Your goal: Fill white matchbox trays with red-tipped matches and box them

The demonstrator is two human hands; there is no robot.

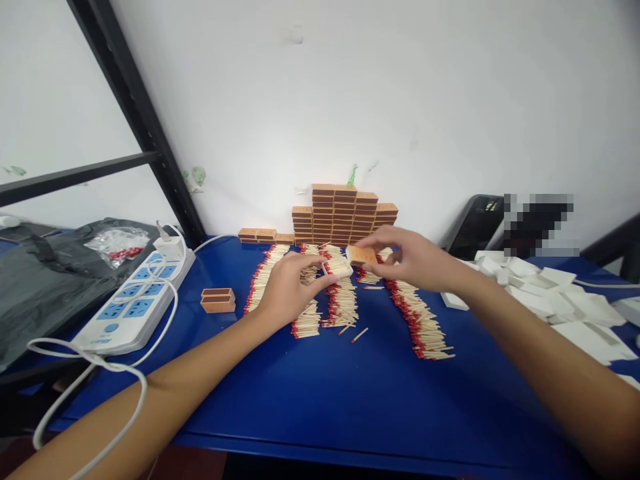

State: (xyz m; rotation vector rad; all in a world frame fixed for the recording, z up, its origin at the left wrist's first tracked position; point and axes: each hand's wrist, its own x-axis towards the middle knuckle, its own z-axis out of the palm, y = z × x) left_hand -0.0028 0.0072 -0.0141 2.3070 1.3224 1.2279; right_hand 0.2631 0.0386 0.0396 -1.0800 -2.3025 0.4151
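Note:
My left hand [290,283] is closed on a white inner tray filled with matches [338,267], held just above the blue table [320,400]. My right hand [407,257] pinches an orange matchbox sleeve [361,255] right beside the tray's far end, the two nearly touching. Below both hands lie rows of red-tipped matches [340,300], with a long row [420,320] running to the right. A stack of orange matchboxes [345,217] stands against the wall behind.
An empty orange sleeve pair [218,300] lies left of the matches. A white power strip [140,300] with cable sits at the left, beside a black bag [45,273]. White trays [550,293] are piled at the right. A black rack post [145,127] rises at the left.

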